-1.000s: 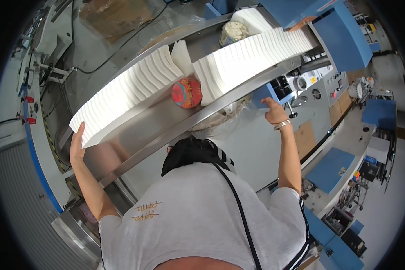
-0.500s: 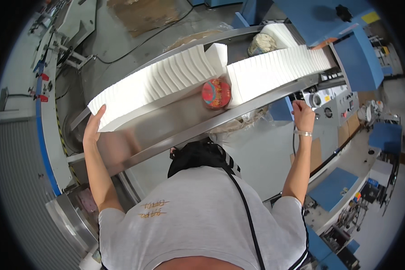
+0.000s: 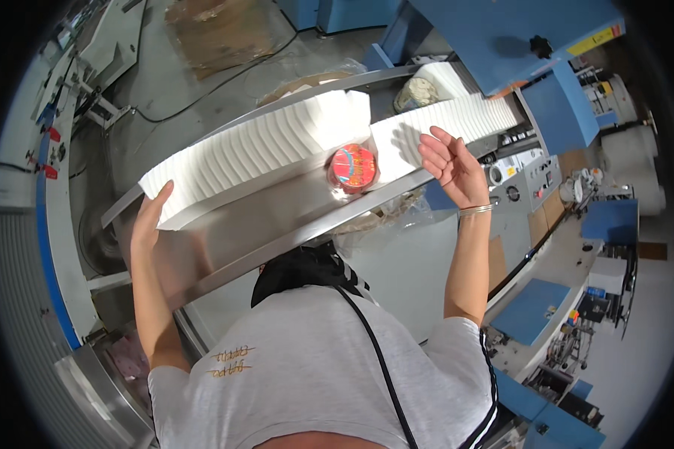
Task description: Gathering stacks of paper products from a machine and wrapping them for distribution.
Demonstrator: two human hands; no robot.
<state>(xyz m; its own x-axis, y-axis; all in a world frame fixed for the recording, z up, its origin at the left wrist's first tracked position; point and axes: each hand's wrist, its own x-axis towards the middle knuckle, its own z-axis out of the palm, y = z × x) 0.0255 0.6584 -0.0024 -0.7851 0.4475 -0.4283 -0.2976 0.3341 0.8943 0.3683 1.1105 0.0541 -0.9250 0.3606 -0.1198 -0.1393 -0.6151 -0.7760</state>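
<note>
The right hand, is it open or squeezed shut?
Open: the right hand shows its palm, with the fingers loosely stretched out and nothing held in it.

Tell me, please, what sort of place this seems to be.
It looks like a factory or workshop floor: a long metal trough holds rows of white sheets, a blue machine stands at its right end, and a panel with knobs is nearby.

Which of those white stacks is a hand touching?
The long leftmost stack: the left hand touches its outer end. The open right hand seems only to hover near the other long stack.
</note>
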